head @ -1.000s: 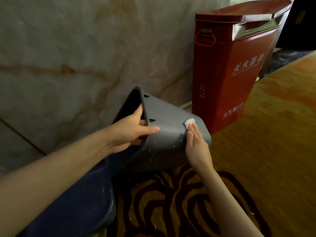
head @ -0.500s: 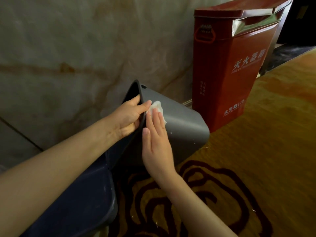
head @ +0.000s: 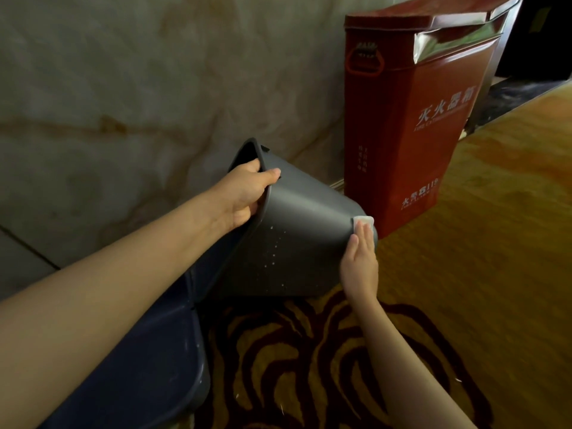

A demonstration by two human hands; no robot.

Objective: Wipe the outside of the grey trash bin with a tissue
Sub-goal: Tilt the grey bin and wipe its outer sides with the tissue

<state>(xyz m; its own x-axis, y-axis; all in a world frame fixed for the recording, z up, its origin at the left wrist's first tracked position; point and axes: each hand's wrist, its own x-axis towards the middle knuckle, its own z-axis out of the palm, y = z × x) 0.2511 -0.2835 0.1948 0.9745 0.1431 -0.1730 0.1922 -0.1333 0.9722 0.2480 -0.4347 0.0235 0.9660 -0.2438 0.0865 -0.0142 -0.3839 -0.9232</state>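
Note:
The grey trash bin (head: 297, 230) is tipped on its side, mouth to the upper left and bottom toward the right. My left hand (head: 244, 193) grips its rim, thumb on the outer wall and fingers inside. Flat against the wall near the bin's bottom edge, my right hand (head: 360, 258) presses a small white tissue (head: 363, 220) under its fingertips. White specks dot the bin's lower side.
A tall red metal box (head: 411, 119) with white lettering stands just right of the bin against the marble wall (head: 123, 88). A dark blue container (head: 139, 366) lies under my left forearm. Patterned orange and dark red carpet (head: 464, 274) covers the floor.
My right hand slid the tissue from the rim, next to my left thumb, along the wall to the bin's bottom edge. The left hand kept its grip on the rim.

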